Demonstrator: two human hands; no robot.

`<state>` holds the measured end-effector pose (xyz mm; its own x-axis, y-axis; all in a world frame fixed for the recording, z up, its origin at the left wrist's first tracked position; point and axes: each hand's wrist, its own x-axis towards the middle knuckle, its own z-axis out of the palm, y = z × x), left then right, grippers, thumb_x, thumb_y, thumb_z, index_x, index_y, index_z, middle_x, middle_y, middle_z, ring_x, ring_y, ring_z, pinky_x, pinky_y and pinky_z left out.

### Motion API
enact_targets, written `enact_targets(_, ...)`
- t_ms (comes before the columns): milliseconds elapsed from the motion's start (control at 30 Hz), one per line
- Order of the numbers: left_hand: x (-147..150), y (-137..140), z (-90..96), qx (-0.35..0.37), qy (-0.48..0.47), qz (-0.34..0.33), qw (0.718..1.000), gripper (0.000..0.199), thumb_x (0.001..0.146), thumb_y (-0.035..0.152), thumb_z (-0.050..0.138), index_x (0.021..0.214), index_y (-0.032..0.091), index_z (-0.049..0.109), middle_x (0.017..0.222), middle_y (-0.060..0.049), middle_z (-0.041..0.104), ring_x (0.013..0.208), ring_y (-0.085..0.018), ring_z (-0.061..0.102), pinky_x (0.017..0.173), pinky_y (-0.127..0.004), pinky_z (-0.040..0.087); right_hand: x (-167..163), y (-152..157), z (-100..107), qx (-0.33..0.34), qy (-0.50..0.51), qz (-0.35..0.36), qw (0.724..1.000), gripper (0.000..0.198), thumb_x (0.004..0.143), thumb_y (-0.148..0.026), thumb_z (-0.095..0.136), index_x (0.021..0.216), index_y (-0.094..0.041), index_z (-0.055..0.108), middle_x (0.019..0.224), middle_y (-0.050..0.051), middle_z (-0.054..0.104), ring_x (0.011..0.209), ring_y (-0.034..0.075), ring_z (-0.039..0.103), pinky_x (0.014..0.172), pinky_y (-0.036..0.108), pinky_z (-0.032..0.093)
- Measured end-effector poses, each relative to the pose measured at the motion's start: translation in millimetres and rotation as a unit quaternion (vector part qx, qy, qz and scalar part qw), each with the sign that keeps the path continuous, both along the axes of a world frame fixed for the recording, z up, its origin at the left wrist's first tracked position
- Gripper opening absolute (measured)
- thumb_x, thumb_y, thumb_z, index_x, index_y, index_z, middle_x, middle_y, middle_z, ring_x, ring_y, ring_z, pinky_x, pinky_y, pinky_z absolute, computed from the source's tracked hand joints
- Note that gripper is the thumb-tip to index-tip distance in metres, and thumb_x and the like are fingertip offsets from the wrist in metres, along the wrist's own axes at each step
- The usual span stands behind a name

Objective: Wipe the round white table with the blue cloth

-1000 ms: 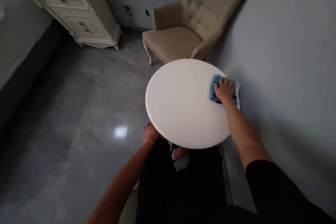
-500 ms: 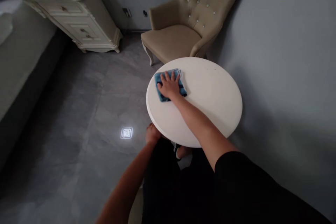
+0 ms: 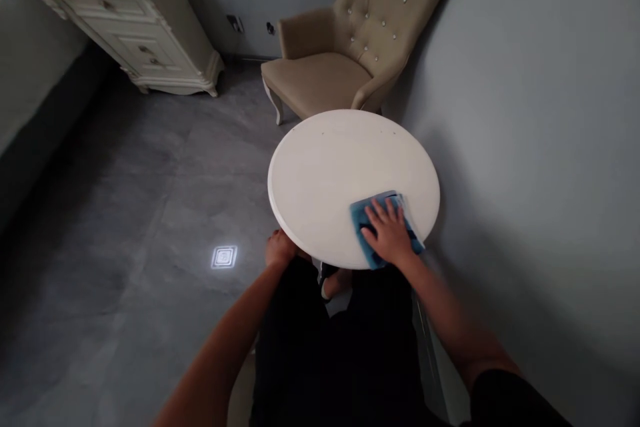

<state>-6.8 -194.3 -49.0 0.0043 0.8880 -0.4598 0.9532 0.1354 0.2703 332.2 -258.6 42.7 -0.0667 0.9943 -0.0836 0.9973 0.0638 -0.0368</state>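
Note:
My right hand [image 3: 391,235] lies flat on a folded blue cloth [image 3: 367,220], fingers spread, pressing it against the white tabletop. The cloth has dark patches and a pale edge, and it sits at the near right rim, a corner reaching past the edge. A round white table [image 3: 320,180] stands in front of my knees. Beside its near left rim, close to my knee, is my left hand [image 3: 281,248]. Its knuckles show, but the fingers are mostly hidden, so I cannot tell whether it grips the rim or rests on my leg.
A tan tufted armchair [image 3: 320,80] stands right behind the table. The grey wall [image 3: 540,147] runs close along the right side. At the back left is a white cabinet [image 3: 165,47], with a bed [image 3: 35,67] at the far left. A lit square pattern [image 3: 224,257] shows on the floor.
My right hand and the blue cloth have moved from the tabletop's left side to its near right rim. My left hand stays by the near left rim. The view has shifted slightly.

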Motion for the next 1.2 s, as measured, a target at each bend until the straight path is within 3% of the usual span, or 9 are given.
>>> enact_targets(133, -2.1, 2.9, -2.0, -0.003, 0.0, -0.028, 1.0, 0.04, 0.115, 0.028, 0.056, 0.138, 0.017, 0.086, 0.146, -0.022, 0.081, 0.141, -0.038, 0.074, 0.116, -0.045, 0.059, 64.3, 43.1, -0.1, 0.028, -0.006, -0.122, 0.992, 0.077, 0.117, -0.055, 0.039, 0.185, -0.02, 0.049, 0.193, 0.015, 0.037, 0.18, 0.053, 0.026, 0.141, 0.085, 0.025)
enact_targets(267, -5.2, 6.2, -3.0, -0.01, -0.002, -0.049, 0.999, 0.039, 0.115, 0.024, 0.056, 0.139, 0.014, 0.085, 0.145, -0.023, 0.081, 0.142, -0.036, 0.073, 0.117, -0.044, 0.058, 75.8, 132.4, 0.0, 0.042, 0.006, -0.198, 0.979, 0.077, 0.119, -0.056, 0.036, 0.185, -0.017, 0.046, 0.195, 0.019, 0.032, 0.179, 0.055, 0.023, 0.139, 0.088, 0.019)
enact_targets(433, -6.7, 9.2, -1.6, -0.017, 0.007, -0.049, 0.999, 0.04, 0.114, 0.026, 0.058, 0.14, 0.015, 0.086, 0.145, -0.022, 0.081, 0.143, -0.038, 0.073, 0.119, -0.045, 0.058, 16.7, 242.8, 2.9, 0.05, 0.054, -0.198, 0.978, 0.077, 0.12, -0.053, 0.037, 0.186, -0.015, 0.044, 0.196, 0.022, 0.028, 0.179, 0.056, 0.02, 0.137, 0.091, 0.011)
enact_targets(567, -7.5, 9.3, -4.9, -0.013, 0.0, -0.018, 1.0, 0.041, 0.113, 0.029, 0.061, 0.144, 0.017, 0.085, 0.147, -0.021, 0.081, 0.142, -0.037, 0.074, 0.118, -0.043, 0.059, -68.3, 270.0, 6.8, 0.039, 0.08, -0.131, 0.987, 0.077, 0.119, -0.05, 0.042, 0.186, -0.01, 0.041, 0.197, 0.02, 0.026, 0.18, 0.056, 0.016, 0.14, 0.087, 0.007)
enact_targets(733, -4.8, 8.1, -5.9, -0.017, 0.003, 0.016, 1.0, 0.041, 0.114, 0.031, 0.062, 0.145, 0.016, 0.084, 0.147, -0.023, 0.081, 0.139, -0.036, 0.077, 0.116, -0.041, 0.06, -151.2, 205.1, 8.2, 0.045, 0.086, 0.023, 0.995, 0.073, 0.121, -0.054, 0.043, 0.184, -0.016, 0.046, 0.196, 0.01, 0.031, 0.18, 0.05, 0.022, 0.144, 0.08, 0.012)
enact_targets(867, -1.8, 4.9, -4.1, -0.014, 0.025, 0.005, 1.0, 0.043, 0.116, 0.031, 0.056, 0.144, 0.015, 0.084, 0.146, -0.024, 0.081, 0.139, -0.035, 0.078, 0.114, -0.039, 0.06, -159.8, 106.4, 5.4, 0.052, 0.03, 0.109, 0.992, 0.073, 0.118, -0.067, 0.037, 0.184, -0.037, 0.049, 0.194, -0.009, 0.034, 0.183, 0.041, 0.026, 0.147, 0.071, 0.025)
enact_targets(933, -1.4, 2.9, -3.6, -0.006, 0.023, -0.015, 1.0, 0.044, 0.115, 0.032, 0.057, 0.146, 0.017, 0.083, 0.146, -0.023, 0.082, 0.142, -0.036, 0.076, 0.115, -0.04, 0.06, -143.5, 56.0, 3.4, 0.045, 0.003, 0.134, 0.99, 0.072, 0.116, -0.072, 0.033, 0.184, -0.052, 0.045, 0.191, -0.019, 0.038, 0.183, 0.035, 0.027, 0.149, 0.068, 0.028)
enact_targets(1033, -1.5, 1.1, -2.8, -0.002, 0.009, -0.023, 1.0, 0.044, 0.114, 0.035, 0.057, 0.147, 0.019, 0.083, 0.145, -0.021, 0.082, 0.143, -0.037, 0.075, 0.114, -0.041, 0.06, -96.7, -4.1, 0.0, 0.038, -0.025, 0.132, 0.99, 0.071, 0.112, -0.074, 0.033, 0.182, -0.062, 0.039, 0.188, -0.021, 0.04, 0.182, 0.032, 0.028, 0.148, 0.064, 0.033)
enact_targets(1200, -0.8, 1.2, 2.8, -0.012, 0.008, -0.005, 1.0, 0.044, 0.115, 0.035, 0.054, 0.14, 0.017, 0.085, 0.142, -0.023, 0.082, 0.139, -0.039, 0.076, 0.114, -0.045, 0.061, 14.7, -22.1, -2.1, 0.014, -0.024, -0.01, 1.0, 0.076, 0.113, -0.061, 0.042, 0.185, -0.037, 0.05, 0.192, 0.002, 0.039, 0.181, 0.045, 0.031, 0.145, 0.075, 0.032)
